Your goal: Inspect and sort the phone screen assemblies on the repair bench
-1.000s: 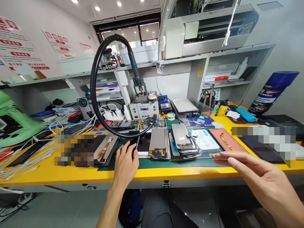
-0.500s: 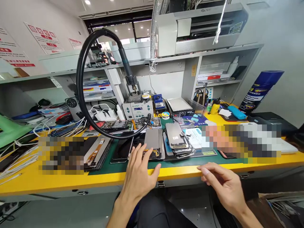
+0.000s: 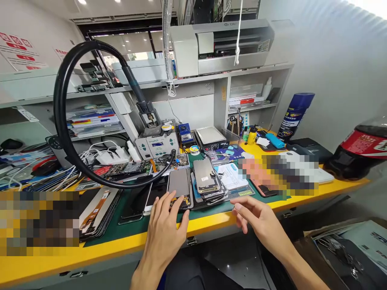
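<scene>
My left hand [image 3: 166,225] is open with its fingers stretched forward. Its fingertips overlap the lower ends of a white-edged phone [image 3: 157,192] and a grey phone screen panel [image 3: 179,183]; I cannot tell whether they touch. Over the front edge of the bench hovers my right hand [image 3: 256,219], fingers loosely bent, thumb and forefinger close together, nothing visible between them. A stack of phone screens [image 3: 206,176] lies between and beyond the hands. Left of the white-edged phone is a dark phone [image 3: 133,201]. All of these rest on a green mat [image 3: 113,225].
A black hose [image 3: 59,100] loops over the bench from a hot-air station [image 3: 159,146]. More screen panels [image 3: 101,213] lie at left. A spray can [image 3: 294,114] and cola bottle [image 3: 359,151] stand at right. Below right is an open box [image 3: 308,237].
The view has turned right, so the bench shifts left in the picture and the cola bottle appears. Both hands keep nearly the same poses, the left one still over the phones.
</scene>
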The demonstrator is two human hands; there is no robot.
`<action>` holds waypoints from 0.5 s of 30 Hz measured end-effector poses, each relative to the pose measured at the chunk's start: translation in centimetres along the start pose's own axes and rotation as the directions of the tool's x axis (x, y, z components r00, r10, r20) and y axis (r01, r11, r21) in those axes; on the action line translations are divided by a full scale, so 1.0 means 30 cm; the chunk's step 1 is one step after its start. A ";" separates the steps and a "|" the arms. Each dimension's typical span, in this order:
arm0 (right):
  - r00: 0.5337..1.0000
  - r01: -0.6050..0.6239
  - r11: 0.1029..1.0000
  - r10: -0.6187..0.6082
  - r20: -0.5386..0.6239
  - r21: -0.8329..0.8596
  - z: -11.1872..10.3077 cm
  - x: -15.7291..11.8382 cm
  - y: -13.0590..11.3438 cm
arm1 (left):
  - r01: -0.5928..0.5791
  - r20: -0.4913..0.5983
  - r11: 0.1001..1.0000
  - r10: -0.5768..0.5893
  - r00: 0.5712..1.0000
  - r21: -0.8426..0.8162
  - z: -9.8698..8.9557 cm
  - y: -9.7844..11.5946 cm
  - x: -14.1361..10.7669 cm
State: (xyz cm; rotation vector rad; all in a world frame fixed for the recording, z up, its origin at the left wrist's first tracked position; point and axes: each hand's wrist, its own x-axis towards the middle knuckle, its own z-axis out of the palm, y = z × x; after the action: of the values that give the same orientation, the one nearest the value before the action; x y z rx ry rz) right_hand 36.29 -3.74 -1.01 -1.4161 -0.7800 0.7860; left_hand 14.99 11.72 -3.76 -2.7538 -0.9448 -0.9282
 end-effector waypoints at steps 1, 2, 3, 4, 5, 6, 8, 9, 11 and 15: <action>1.000 0.004 1.000 -0.004 -0.008 -0.015 -0.001 -0.001 0.003 | -0.004 -0.003 1.000 0.004 1.000 0.000 -0.008 0.009 0.004; 1.000 0.009 0.999 -0.010 -0.017 -0.032 -0.004 -0.002 0.005 | -0.008 -0.012 1.000 0.008 1.000 -0.003 -0.019 0.019 0.011; 0.999 0.017 0.999 -0.018 -0.029 -0.049 -0.008 -0.003 0.007 | -0.011 -0.030 1.000 0.010 1.000 -0.012 -0.033 0.030 0.021; 0.999 0.027 0.998 -0.029 -0.038 -0.064 -0.013 -0.005 0.008 | -0.007 -0.056 1.000 0.006 0.998 -0.028 -0.048 0.039 0.033; 0.998 0.039 0.996 -0.042 -0.043 -0.077 -0.018 -0.007 0.008 | 0.001 -0.090 0.999 -0.005 0.996 -0.051 -0.065 0.046 0.047; 0.998 0.050 0.995 -0.054 -0.043 -0.086 -0.024 -0.009 0.007 | 0.014 -0.123 0.997 -0.023 0.992 -0.078 -0.082 0.050 0.060; 0.997 0.063 0.993 -0.068 -0.041 -0.103 -0.034 -0.012 0.008 | 0.047 -0.138 0.991 -0.064 0.988 -0.125 -0.110 0.045 0.082; 0.997 0.066 0.991 -0.071 -0.038 -0.112 -0.038 -0.012 0.010 | 0.066 -0.109 0.988 -0.081 0.991 -0.137 -0.118 0.037 0.088; 0.997 0.066 0.989 -0.071 -0.038 -0.133 -0.044 -0.010 0.018 | 0.099 -0.002 0.987 -0.100 0.995 -0.128 -0.122 0.019 0.088; 0.996 0.055 0.987 -0.064 -0.056 -0.149 -0.043 -0.001 0.037 | 0.124 0.155 0.991 -0.114 0.981 -0.058 -0.079 0.012 0.058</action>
State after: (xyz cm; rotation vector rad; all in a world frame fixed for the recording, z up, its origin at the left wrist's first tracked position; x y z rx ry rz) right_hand 37.35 -4.44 -2.12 -1.5338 -0.8435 0.6466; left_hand 15.05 11.72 -0.78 -2.8868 -1.1341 -0.7892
